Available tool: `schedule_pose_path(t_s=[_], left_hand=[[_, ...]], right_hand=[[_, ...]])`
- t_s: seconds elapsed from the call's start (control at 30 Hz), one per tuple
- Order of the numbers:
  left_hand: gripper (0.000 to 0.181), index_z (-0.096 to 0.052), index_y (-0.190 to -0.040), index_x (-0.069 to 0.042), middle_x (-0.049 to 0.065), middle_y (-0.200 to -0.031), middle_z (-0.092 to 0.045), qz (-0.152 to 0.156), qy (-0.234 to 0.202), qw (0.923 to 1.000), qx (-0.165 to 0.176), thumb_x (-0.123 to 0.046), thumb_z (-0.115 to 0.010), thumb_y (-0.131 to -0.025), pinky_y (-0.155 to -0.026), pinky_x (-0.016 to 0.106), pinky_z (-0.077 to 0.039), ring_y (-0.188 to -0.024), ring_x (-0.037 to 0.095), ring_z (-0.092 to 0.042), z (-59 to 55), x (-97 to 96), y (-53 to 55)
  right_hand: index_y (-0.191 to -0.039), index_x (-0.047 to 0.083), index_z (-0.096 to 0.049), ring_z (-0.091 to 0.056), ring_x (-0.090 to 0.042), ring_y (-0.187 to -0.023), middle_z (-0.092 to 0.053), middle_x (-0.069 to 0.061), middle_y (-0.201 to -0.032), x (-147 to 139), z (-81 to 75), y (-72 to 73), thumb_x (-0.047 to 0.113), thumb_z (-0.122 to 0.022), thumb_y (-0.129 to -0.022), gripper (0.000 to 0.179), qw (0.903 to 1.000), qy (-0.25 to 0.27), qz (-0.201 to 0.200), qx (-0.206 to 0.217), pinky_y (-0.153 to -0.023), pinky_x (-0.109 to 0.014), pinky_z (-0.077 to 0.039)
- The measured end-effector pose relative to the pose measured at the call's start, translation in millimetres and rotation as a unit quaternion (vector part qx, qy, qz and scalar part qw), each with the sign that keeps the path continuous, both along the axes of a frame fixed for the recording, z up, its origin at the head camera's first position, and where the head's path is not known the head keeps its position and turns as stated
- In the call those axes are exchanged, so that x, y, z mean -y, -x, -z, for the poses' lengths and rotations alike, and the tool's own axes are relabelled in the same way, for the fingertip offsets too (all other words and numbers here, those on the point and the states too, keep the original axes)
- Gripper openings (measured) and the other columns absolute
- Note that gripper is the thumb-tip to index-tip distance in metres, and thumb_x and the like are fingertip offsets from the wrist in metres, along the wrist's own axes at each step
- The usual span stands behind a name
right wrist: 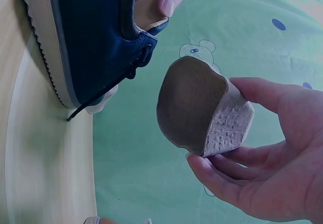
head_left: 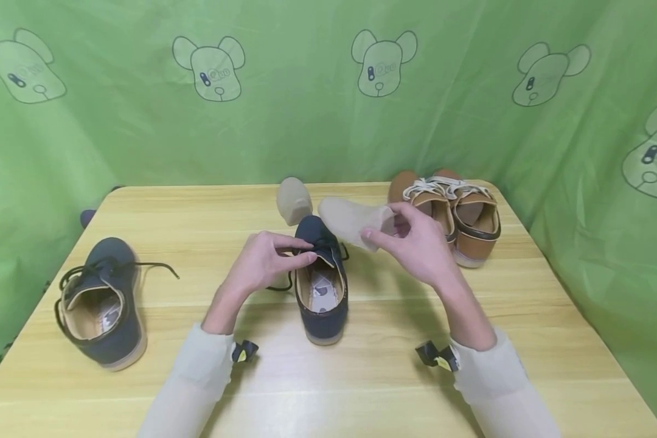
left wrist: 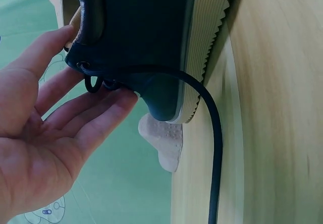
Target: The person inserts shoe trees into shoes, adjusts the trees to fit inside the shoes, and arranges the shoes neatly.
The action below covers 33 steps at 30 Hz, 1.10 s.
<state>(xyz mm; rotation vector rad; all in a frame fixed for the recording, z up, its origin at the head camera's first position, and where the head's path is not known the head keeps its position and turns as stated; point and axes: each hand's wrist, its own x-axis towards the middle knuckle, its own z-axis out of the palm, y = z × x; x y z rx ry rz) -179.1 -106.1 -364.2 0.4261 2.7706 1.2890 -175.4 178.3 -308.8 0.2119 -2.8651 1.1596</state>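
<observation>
Brown laced shoes (head_left: 472, 222) stand before a printed green curtain (head_left: 301, 121).

On the table (head_left: 328, 401), a middle shoe (head_left: 324, 326) was placed, its tongue (right wrist: 149, 13) held by the left hand (head_left: 260, 263). A raised insert (head_left: 350, 219) was held by the right hand (head_left: 426, 246), just right of the toe (head_left: 310, 228); a second insert (head_left: 294, 199) was laid behind it. Another shoe (head_left: 130, 313) was set well left, a shoe pair (head_left: 476, 244) at the right rear.

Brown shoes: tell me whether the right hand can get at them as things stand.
Probably not yet: the right hand looks near the brown shoes, but its fingers hold the beige insert.
</observation>
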Motion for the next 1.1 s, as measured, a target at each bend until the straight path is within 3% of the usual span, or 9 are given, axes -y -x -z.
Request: schedule_pose_path(t_s=[0.23,0.4,0.57,0.83,1.0,1.1], left_hand=[[0.033,-0.081,-0.108,-0.027,-0.005,-0.112,-0.077,-0.003,0.004,1.0,0.002,-0.052,-0.075,-0.087,-0.093,0.038,-0.057,-0.104,0.016,-0.072,1.0,-1.1,0.0],[0.035,-0.08,-0.109,-0.027,-0.004,-0.113,-0.077,-0.006,0.007,0.9999,0.007,-0.054,-0.074,-0.087,-0.091,0.039,-0.057,-0.102,0.016,-0.073,0.9,-2.0,0.4],[0.035,-0.08,-0.111,-0.028,-0.004,-0.114,-0.077,-0.002,0.009,0.9999,0.005,-0.052,-0.074,-0.088,-0.095,0.039,-0.056,-0.11,0.018,-0.071,0.3,-1.8,0.4],[0.032,-0.08,-0.111,-0.027,-0.006,-0.111,-0.077,0.002,0.002,1.0,0.0,-0.05,-0.074,-0.089,-0.098,0.04,-0.055,-0.115,0.019,-0.07,2.6,0.4,0.8],[0.028,-0.08,-0.109,-0.029,-0.006,-0.111,-0.077,-0.001,0.007,1.0,-0.003,-0.048,-0.072,-0.09,-0.095,0.04,-0.056,-0.113,0.018,-0.07,4.0,1.5,1.5],[0.024,-0.08,-0.107,-0.033,-0.008,-0.109,-0.078,-0.002,0.007,1.0,-0.001,-0.049,-0.071,-0.09,-0.086,0.037,-0.057,-0.105,0.014,-0.071,3.4,1.6,1.7]], right_hand=[[-0.142,0.009,-0.054,-0.065,-0.027,-0.106,-0.069,-0.011,-0.115,-2,-5.1,-4.6,0.055,-0.074,-0.087,0.075,0.9998,0.004,-0.017,0.004,-0.093,-0.045,-0.052],[-0.137,0.013,-0.059,-0.066,-0.023,-0.106,-0.07,-0.007,-0.114,-6,-15.9,-14.2,0.053,-0.074,-0.088,0.065,0.9979,0.022,-0.055,0.027,-0.094,-0.043,-0.051],[-0.13,0.018,-0.064,-0.066,-0.019,-0.103,-0.071,-0.003,-0.111,-12,-26.5,-23.5,0.052,-0.074,-0.089,0.054,0.9948,0.006,-0.093,0.041,-0.092,-0.039,-0.051],[-0.127,0.021,-0.066,-0.069,-0.017,-0.099,-0.072,0.0,-0.106,-24,-32.6,-27.6,0.039,-0.077,-0.09,0.042,0.9866,0.011,-0.154,0.052,-0.086,-0.028,-0.055],[-0.124,0.022,-0.068,-0.069,-0.016,-0.1,-0.073,0.002,-0.106,-28,-35.0,-27.9,0.038,-0.077,-0.09,0.039,0.9809,0.006,-0.183,0.066,-0.088,-0.03,-0.055],[-0.123,0.022,-0.068,-0.069,-0.015,-0.1,-0.073,0.004,-0.105,-29,-36.4,-28.9,0.036,-0.078,-0.09,0.037,0.9768,0.002,-0.202,0.07,-0.088,-0.031,-0.055]])
